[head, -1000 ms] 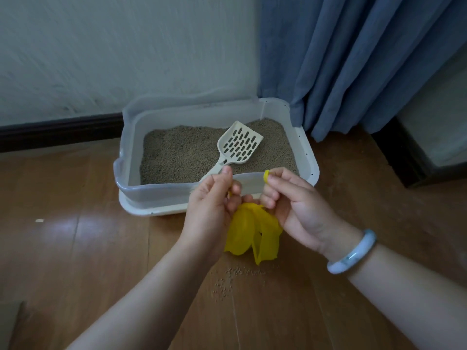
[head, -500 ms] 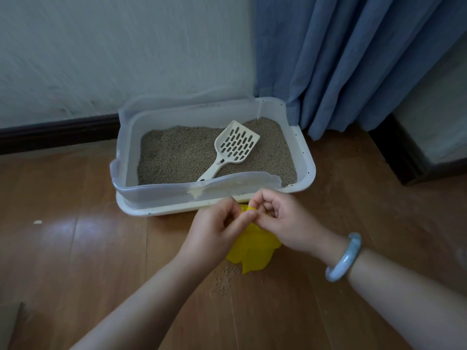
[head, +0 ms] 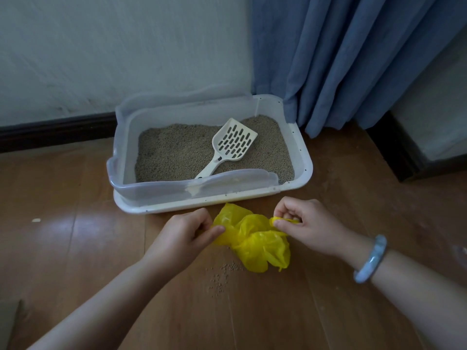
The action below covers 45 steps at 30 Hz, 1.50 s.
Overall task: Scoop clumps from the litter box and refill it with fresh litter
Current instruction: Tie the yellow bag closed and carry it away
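wood floor (head: 75, 248), white wall (head: 101, 51), blue curtain (head: 353, 59); left hand (head: 182, 236) and right hand (head: 308, 223) pinch yellow bag (head: 257, 243).

Home room, curtain (head: 353, 59), wood floor (head: 63, 248)

The left hand (head: 187, 233) is at the left edge of the yellow bag (head: 255, 241), fingers curled, thumb and forefinger pinching the film. The right hand (head: 305, 223) is at the bag's right edge, pinching a twisted corner. Both forearms converge toward the bag.
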Tool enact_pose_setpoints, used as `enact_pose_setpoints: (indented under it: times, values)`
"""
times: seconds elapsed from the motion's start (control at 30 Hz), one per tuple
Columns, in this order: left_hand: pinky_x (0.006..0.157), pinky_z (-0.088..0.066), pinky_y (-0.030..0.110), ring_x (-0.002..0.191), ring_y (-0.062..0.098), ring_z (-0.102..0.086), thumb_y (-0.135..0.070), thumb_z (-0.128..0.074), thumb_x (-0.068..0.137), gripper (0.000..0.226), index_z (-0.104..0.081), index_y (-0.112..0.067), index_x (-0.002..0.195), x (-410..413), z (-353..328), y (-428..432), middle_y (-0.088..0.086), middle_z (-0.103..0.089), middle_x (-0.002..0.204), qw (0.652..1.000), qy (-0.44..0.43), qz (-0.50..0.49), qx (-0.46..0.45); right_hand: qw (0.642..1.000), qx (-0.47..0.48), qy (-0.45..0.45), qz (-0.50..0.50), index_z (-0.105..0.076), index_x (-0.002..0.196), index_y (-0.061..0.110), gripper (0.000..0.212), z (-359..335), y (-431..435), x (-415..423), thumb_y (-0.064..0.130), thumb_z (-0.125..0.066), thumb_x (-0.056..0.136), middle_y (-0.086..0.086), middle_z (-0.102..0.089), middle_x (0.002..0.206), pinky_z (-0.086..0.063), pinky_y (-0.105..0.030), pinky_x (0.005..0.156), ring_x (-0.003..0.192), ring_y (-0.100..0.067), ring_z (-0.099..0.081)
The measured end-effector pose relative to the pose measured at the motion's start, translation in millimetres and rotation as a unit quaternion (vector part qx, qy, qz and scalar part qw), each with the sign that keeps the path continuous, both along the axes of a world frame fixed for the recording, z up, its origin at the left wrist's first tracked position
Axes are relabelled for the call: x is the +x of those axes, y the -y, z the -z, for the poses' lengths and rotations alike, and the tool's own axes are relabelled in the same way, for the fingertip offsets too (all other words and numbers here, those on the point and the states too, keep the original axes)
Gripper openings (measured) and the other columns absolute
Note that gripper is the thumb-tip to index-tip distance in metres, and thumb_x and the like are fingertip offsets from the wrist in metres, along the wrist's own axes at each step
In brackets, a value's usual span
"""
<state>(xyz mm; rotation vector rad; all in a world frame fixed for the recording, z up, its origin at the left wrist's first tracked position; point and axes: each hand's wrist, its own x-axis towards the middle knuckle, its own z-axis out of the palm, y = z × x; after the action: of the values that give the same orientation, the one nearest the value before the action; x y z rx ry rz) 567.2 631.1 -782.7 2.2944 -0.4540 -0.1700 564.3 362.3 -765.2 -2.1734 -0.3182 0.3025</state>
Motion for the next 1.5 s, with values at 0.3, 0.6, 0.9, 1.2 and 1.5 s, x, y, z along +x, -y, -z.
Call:
enact_pose_setpoints:
  times: [0.3,0.6,0.9,1.2,1.5]
  values:
    - [0.046,-0.027,0.014,0.048,0.003,-0.041,-0.057,-0.051,0.079,0.036,-0.038,-0.029,0.06,-5,-4,-13,-0.013,-0.055,0.059,1.0,0.007,-0.005,0.012,1.0,-0.014,-0.002,0.024,-0.056,0.073,0.022,0.021,7,4,1,0.008,-0.069,0.082,0.009,-0.047,0.053,-0.032,-0.01,0.05,0.049,-0.002,-0.043]
    - [0.055,-0.042,0.036,0.058,0.014,-0.049,-0.056,-0.065,0.068,0.04,-0.057,-0.017,0.073,-12,-29,23,0.004,-0.055,0.058,0.967,-0.112,-0.087,-0.211,0.993,0.111,0.033,0.037,-0.063,0.076,0.017,0.005,-28,-24,4,0.022,-0.065,0.079,0.008,-0.054,0.062,-0.037,-0.014,0.057,0.057,-0.001,-0.045]
    - [0.077,-0.05,0.04,0.08,0.015,-0.063,-0.038,-0.073,0.067,0.019,-0.067,-0.031,0.084,-12,-47,46,-0.003,-0.07,0.083,0.927,-0.152,-0.073,-0.335,0.983,0.159,0.083,0.04,-0.065,0.08,0.017,0.004,-50,-52,2,0.02,-0.068,0.078,0.007,-0.061,0.078,-0.048,-0.023,0.068,0.074,-0.01,-0.059]
    - [0.077,-0.055,0.039,0.082,0.014,-0.068,-0.048,-0.069,0.071,0.024,-0.064,-0.032,0.087,-20,-80,45,-0.005,-0.071,0.085,0.959,-0.098,-0.085,-0.252,0.98,0.182,0.009,0.077,-0.07,0.083,0.018,0.01,-87,-61,-9,0.017,-0.062,0.078,0.001,-0.068,0.076,-0.051,-0.022,0.069,0.072,-0.011,-0.062]
    - [0.057,-0.04,0.014,0.06,-0.004,-0.055,-0.015,-0.072,0.083,0.023,-0.059,-0.03,0.072,-17,-152,46,-0.018,-0.062,0.065,0.974,-0.047,-0.121,-0.185,0.982,0.178,-0.025,0.065,-0.07,0.095,0.017,0.019,-153,-58,-11,0.004,-0.065,0.083,0.004,-0.069,0.087,-0.051,-0.023,0.076,0.084,-0.007,-0.064]
